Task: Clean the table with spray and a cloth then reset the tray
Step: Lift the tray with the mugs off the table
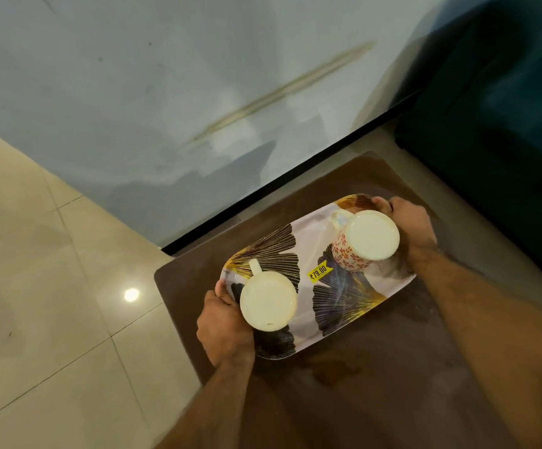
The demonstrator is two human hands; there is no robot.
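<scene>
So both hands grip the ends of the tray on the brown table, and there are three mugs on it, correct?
Not quite: the head view shows two mugs, not three, a plain mug and a red-patterned mug. The left hand and right hand do grip the tray ends over the brown table.
</scene>
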